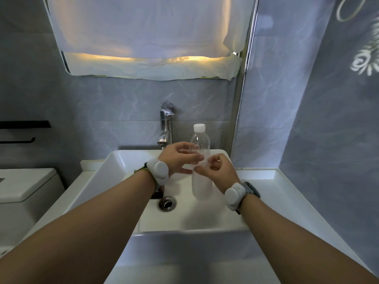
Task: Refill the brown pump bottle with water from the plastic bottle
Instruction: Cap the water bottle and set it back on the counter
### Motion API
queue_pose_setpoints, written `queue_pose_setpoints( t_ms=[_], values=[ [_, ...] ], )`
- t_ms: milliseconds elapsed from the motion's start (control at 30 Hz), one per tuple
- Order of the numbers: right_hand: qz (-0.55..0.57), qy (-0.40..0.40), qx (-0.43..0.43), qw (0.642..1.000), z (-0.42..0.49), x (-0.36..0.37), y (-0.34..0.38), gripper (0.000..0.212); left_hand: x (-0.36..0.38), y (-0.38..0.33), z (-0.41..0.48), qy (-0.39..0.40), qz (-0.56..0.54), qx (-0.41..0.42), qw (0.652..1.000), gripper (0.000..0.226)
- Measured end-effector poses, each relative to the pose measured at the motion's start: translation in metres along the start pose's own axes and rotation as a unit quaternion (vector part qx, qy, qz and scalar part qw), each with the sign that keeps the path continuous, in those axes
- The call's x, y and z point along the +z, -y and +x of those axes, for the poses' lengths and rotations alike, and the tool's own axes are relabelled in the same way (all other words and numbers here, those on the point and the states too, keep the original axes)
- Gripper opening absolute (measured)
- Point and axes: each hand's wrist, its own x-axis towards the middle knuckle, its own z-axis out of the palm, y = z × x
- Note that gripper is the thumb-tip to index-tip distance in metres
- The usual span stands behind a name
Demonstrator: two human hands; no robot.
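Observation:
A clear plastic bottle (202, 187) with a white cap stands upright in the white sink (114, 160), right of the drain. My left hand (178, 158) is spread around the bottle's middle from the left, fingers reaching behind it and thumb at its near side, not clamped on it. My right hand (217, 171) is at the bottle's right side, fingers curled, fingertips touching its front. The brown pump bottle (157, 194) shows only as a dark brown patch under my left wrist, beside the drain; its pump is hidden.
A chrome faucet (165, 130) rises behind the basin, just left of the bottle's cap. The drain (167, 203) lies near the basin's middle. A toilet tank (26, 187) stands at the left, a white counter (266, 177) at the right. A cloth-covered mirror hangs above.

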Motion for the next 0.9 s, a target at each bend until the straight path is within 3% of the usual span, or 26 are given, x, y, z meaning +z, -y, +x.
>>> queue_pose_setpoints(
  t_ms=[133,333,467,900],
  values=[
    [-0.027,-0.009,-0.008,1.000,0.007,-0.032,0.021,0.056,0.016,-0.026,0.009,0.012,-0.004,0.017,1.000,0.047],
    [-0.049,-0.059,-0.008,0.997,0.016,-0.095,0.046,0.052,0.063,-0.054,0.037,0.051,-0.027,0.038,0.998,0.050],
    [-0.061,-0.086,0.003,0.994,0.019,-0.137,0.049,0.033,0.101,-0.062,0.059,0.068,-0.017,0.043,0.997,0.053],
    [-0.045,-0.136,0.093,0.985,0.040,-0.221,-0.013,0.038,0.197,-0.027,0.131,0.118,0.042,0.017,0.992,0.065]
  ],
)
